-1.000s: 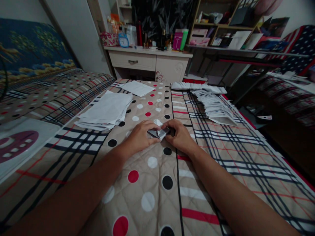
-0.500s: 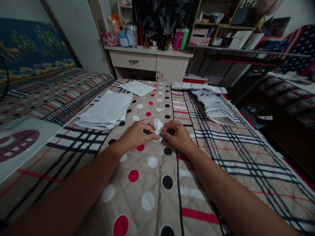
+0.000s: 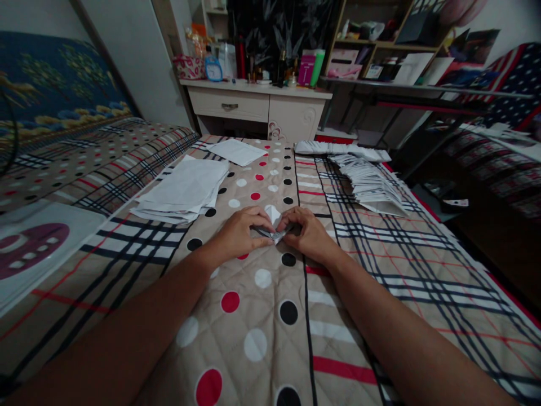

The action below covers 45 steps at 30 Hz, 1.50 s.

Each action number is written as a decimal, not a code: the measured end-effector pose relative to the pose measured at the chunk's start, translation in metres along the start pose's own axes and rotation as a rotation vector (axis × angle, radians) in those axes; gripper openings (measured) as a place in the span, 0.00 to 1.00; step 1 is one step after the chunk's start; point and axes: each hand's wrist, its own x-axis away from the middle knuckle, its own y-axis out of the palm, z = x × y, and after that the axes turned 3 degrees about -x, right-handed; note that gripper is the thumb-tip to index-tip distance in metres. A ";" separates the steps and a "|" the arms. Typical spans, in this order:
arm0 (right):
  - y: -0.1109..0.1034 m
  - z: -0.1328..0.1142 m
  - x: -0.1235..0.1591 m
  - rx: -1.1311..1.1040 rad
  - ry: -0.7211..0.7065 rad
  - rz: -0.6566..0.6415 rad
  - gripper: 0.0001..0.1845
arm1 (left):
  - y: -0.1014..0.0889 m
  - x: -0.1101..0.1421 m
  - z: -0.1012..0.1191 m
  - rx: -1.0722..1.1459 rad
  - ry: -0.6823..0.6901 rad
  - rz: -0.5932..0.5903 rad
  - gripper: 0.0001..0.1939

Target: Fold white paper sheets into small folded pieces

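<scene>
On my head-camera feed, the folded paper (image 3: 278, 237) was low at the middle of the bed, small and creased, with grey print on the side facing me. A white flap (image 3: 272, 213) stood up just beyond the fingertips, apparently part of the same piece, though the fingers hid where they joined.

I had the left hand (image 3: 250, 230) pinching its left side, thumb on the near edge and fingers over the far one. The right hand (image 3: 296, 227) mirrored that, its grip pinching the right side with the fingers curled. I judged that working from both ends kept so light a piece from sliding, and that bracing low against the quilted bedspread (image 3: 274, 338) gave it some backing, soft as that was.

Farther off to the left lay a loose stack of white sheets (image 3: 183, 186), with a smaller pile of sheets (image 3: 237, 151) beyond it, both near enough for an easy reach. To the right, a row of folded pieces (image 3: 372, 183) leaned in overlapping order, probably to stay neat and clear of the hands, with a long white bundle (image 3: 341, 149) across its far end. Behind everything stood a pale dresser (image 3: 228, 106).
</scene>
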 end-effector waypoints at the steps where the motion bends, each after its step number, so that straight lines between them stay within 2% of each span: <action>1: -0.001 0.000 0.000 -0.007 -0.007 -0.006 0.13 | 0.000 0.000 0.000 0.005 -0.005 0.015 0.07; 7: -0.002 -0.002 0.000 -0.087 0.047 0.011 0.08 | 0.003 -0.002 -0.003 0.062 -0.059 0.107 0.03; 11: 0.002 -0.001 0.000 -0.092 0.097 0.080 0.12 | 0.006 -0.003 -0.006 0.053 -0.136 0.197 0.02; 17: 0.005 0.004 0.000 -0.036 -0.031 0.115 0.07 | 0.001 0.000 -0.016 -0.043 -0.062 0.151 0.07; 21: 0.005 0.006 0.001 -0.011 -0.057 0.124 0.08 | -0.005 0.002 -0.021 -0.153 -0.083 0.156 0.06; 26: 0.005 0.005 0.000 -0.011 -0.059 0.138 0.05 | -0.003 0.002 -0.019 -0.181 -0.028 0.134 0.06; 29: 0.005 0.004 -0.002 -0.014 0.004 0.135 0.05 | 0.000 0.000 -0.018 -0.139 -0.060 0.135 0.02; 35: 0.010 0.001 -0.009 0.097 0.198 0.209 0.07 | 0.002 -0.004 -0.017 -0.179 -0.199 0.174 0.07; 39: 0.011 0.000 -0.012 0.191 0.256 0.236 0.09 | 0.004 -0.006 -0.018 -0.244 -0.239 0.198 0.08; 45: 0.011 -0.003 -0.017 0.274 0.320 0.197 0.12 | 0.005 -0.008 -0.014 -0.314 -0.291 0.180 0.10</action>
